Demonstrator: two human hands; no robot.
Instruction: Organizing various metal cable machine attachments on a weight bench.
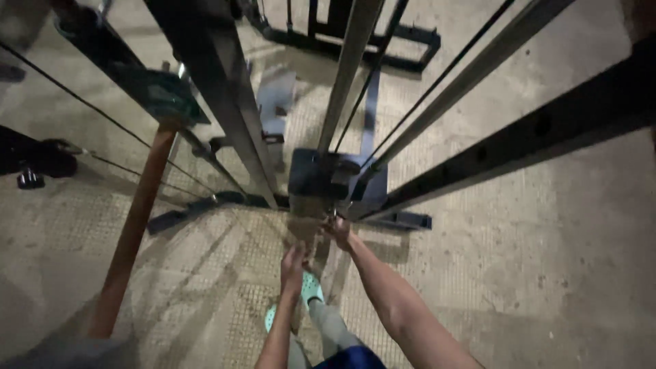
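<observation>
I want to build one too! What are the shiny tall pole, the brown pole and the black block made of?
The tall pole looks like bare metal: grey, smooth, with a dull gleam. The brown pole may be rusted or painted metal, possibly wood; its matt reddish surface leaves that open. The black block looks like dark painted metal, boxy and hard-edged, just beyond the right hand.

Dark metal block (321, 179) sits low on floor, between tall slanted bars. Boxy shape, flat top, looks heavy. Thin black cables run up from top. Small metal piece (333, 217) hangs at front edge of block, shiny, tiny, too blurry to tell shape. Right hand touches small piece; left hand just below, near it.
</observation>
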